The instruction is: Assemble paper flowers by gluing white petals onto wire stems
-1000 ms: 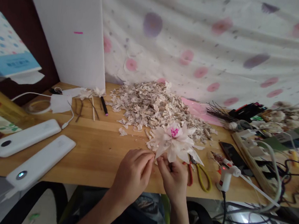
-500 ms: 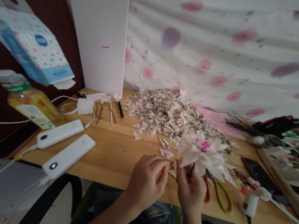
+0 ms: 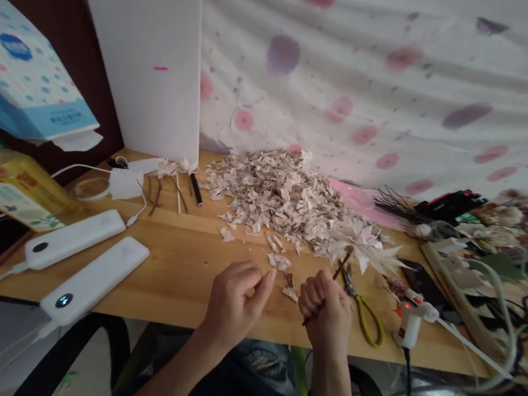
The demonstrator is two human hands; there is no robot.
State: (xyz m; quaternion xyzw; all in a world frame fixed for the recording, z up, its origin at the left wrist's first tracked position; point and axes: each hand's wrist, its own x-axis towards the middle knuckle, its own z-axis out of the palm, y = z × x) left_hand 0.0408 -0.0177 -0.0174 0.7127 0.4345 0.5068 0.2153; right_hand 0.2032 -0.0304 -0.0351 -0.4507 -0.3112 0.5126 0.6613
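Note:
My right hand is closed around the thin brown stem of a white artificial flower. The flower's pointed petals tilt away toward the back, and only a trace of its pink centre shows. To the left, apart from the flower, my left hand is curled with thumb and forefinger together; anything inside it is hidden. A pair of pliers with a yellow handle lies just right of my right hand. Behind both hands rises a heap of dry, pale petal-like scraps, with a few loose pieces nearer me.
At right stand a white glue gun with a red light and a dark phone. Two white power banks, a tilted drink bottle and a black pen lie to the left. A patterned curtain hangs behind.
The flower has tipped away from me, so its stem now shows above my right fist. My hands have moved slightly apart, and the view has shifted right.

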